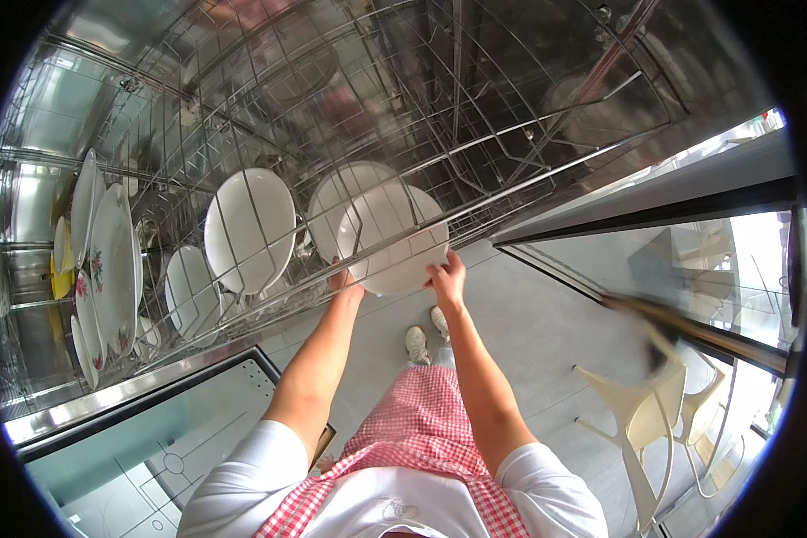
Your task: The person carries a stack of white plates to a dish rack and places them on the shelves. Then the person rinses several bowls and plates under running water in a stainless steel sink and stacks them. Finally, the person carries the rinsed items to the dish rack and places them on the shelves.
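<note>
A round white plate (393, 249) is between my hands at the front of a wire rack, seen partly through its wires. My right hand (448, 279) grips the plate's right edge, thumb against the face. At the lower left edge my left hand (347, 279) holds it, its fingers partly hidden by the plate and the rack's front rail. Right behind is another pale round plate (326, 202), largely covered; whether the two touch I cannot tell. Left of them a white oval dish (250, 232) stands on edge in the wire rack (501, 138).
Flower-patterned plates (116, 269), a smaller white dish (191, 292) and a yellow item (62, 276) stand farther left in the steel cabinet. A glass-panelled door (141, 437) is at lower left, another glass door (645, 252) at right. Cream chairs (652, 403) stand on the grey floor (524, 323).
</note>
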A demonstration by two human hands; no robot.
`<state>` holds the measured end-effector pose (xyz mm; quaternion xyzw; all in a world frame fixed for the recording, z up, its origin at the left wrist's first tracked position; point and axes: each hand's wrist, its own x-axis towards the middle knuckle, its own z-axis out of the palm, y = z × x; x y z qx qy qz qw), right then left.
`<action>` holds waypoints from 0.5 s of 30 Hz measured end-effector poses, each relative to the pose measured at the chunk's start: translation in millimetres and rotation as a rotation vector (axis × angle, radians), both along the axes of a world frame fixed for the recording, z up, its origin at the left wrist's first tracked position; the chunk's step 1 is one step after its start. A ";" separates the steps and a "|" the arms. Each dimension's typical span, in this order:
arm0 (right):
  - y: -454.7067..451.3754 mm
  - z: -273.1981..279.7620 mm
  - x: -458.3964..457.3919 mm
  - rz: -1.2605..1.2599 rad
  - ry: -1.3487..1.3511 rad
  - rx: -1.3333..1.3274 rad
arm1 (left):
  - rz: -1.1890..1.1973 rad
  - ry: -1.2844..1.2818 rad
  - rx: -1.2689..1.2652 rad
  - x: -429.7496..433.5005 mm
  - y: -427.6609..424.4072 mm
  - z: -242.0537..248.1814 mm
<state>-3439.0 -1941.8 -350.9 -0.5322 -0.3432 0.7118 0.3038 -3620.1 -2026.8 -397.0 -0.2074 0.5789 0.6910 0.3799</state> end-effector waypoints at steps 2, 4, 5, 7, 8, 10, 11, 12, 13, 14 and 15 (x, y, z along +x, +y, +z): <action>-10.2 15.3 29.9 0.006 -0.011 -0.006 | -0.050 0.037 -0.134 -4.9 -1.7 -6.6; -24.0 32.3 58.9 -0.049 -0.008 -0.002 | 0.090 0.106 -0.194 -8.6 -2.5 -21.2; -30.2 41.0 75.1 -0.060 -0.014 -0.029 | -0.006 0.089 -0.354 -13.0 -5.9 -29.8; -40.6 58.4 104.8 -0.055 -0.018 -0.074 | -0.031 0.181 -0.358 -20.6 -12.3 -49.6; -46.3 67.4 118.6 -0.042 -0.019 -0.088 | -0.072 0.319 -0.452 -21.7 -14.1 -59.9; -54.2 86.5 144.0 -0.015 -0.019 -0.127 | -0.181 0.545 -0.640 -25.6 -17.7 -70.8; -57.5 97.4 156.0 -0.006 -0.016 -0.152 | -0.325 0.696 -0.748 -26.9 -17.8 -70.8; -59.2 108.5 166.3 0.003 -0.019 -0.181 | -0.355 0.792 -0.753 -24.7 -18.6 -67.2; -60.1 119.8 174.4 0.005 -0.002 -0.174 | -0.356 0.706 -0.775 -23.7 -15.6 -60.6; -61.1 131.7 180.9 0.008 0.010 -0.172 | -0.354 0.517 -0.640 -20.5 -16.2 -50.0; -59.8 143.4 185.2 0.012 0.024 -0.169 | -0.265 0.254 -0.398 -17.0 -16.7 -37.6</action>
